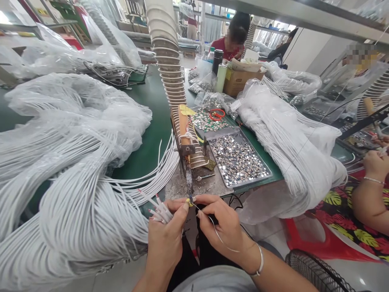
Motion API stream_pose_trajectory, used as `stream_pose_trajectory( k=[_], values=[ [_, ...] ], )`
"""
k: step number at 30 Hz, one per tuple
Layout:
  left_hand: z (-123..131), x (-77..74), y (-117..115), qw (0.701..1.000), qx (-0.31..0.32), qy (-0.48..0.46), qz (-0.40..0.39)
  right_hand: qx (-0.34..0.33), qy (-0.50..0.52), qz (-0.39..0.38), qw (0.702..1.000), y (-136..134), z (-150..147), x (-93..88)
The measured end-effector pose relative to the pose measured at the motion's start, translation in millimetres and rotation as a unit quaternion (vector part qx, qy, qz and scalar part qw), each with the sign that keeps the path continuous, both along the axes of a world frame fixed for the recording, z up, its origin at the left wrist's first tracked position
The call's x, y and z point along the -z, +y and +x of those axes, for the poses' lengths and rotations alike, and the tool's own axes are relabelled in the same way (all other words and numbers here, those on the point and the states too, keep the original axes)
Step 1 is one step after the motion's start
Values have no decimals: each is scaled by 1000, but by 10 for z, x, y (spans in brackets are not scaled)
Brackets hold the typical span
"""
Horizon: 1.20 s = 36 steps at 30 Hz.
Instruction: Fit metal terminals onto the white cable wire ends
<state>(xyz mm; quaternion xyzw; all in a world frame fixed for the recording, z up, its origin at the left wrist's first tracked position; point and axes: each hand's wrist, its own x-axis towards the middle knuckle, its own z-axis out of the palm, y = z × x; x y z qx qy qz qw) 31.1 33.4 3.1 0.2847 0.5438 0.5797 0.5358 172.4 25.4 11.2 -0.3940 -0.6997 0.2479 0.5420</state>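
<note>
My left hand (pixel 167 239) is closed around a bundle of white cables (pixel 161 211), whose stripped ends show pinkish-red wires. Its fingertips meet those of my right hand (pixel 223 221) at a small yellow piece (pixel 189 201), whose kind I cannot make out. Between the thumb and fingers of my right hand runs a thin silvery solder wire (pixel 216 233), its tail curving over the palm side. Directly above the fingertips, a soldering iron (pixel 189 180) with a wooden handle points its dark tip down at the yellow piece. What exactly lies between the fingertips is partly hidden.
A tray (pixel 269 174) of small metal connectors stands right of the iron; behind it are green circuit pieces (pixel 202 121) and red-handled scissors (pixel 216 114). Bagged white cables (pixel 91 194) heap up left, more (pixel 282 138) right. A ribbed hose (pixel 167 52) hangs overhead. Co-workers sit nearby.
</note>
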Motion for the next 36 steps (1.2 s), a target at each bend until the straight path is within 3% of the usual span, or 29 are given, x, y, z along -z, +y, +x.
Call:
stream_pose_trajectory(
  k=[9, 19, 24, 27, 29, 31, 34, 36],
  values=[
    [16, -26, 19, 1000, -4, 10, 12, 4, -8, 6, 1000, 14, 1, -9],
    [-44, 249, -68, 1000, 11, 22, -8, -18, -15, -46, 999, -50, 42, 183],
    [-58, 288, -159, 998, 49, 35, -11, -16, -12, -93, 995, -40, 39, 182],
    [-135, 353, -240, 992, 109, 55, -39, -1, -36, -101, 994, -23, 36, 230],
    [-235, 431, -298, 984, 149, 82, -52, 10, -63, -100, 993, -36, 83, 289],
    [-352, 509, -354, 983, 142, 105, -48, 6, -134, -116, 984, -71, 187, 367],
    [-480, 553, -440, 984, 112, 127, -48, -31, -297, -162, 941, -140, 394, 493],
    [-494, 518, -493, 980, 132, 133, -59, -45, -346, -178, 920, -181, 483, 537]
  ],
)
